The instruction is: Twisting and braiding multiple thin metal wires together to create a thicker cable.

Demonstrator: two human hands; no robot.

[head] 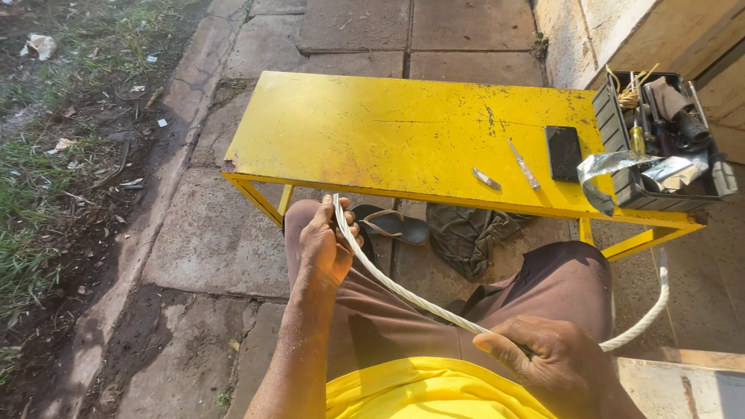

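Both hands closed on white rope (403, 291): left hand (324, 247) raised over knee, fist around upper end; right hand (552, 353) low at lap, clamping it. Rope runs diagonally between them, upper-left to lower-right, below yellow table (372, 132).

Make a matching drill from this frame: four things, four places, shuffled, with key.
Things:
1. white rope
2. black phone
3. sandal
4. tool tray

Places:
A. on the paving under the yellow table
B. at the table's right end, holding tools
C. lying flat on the tabletop, left of the tray
D. stretched between the left hand and right hand, over the lap

Pairs: 1-D, 2-C, 3-A, 4-B
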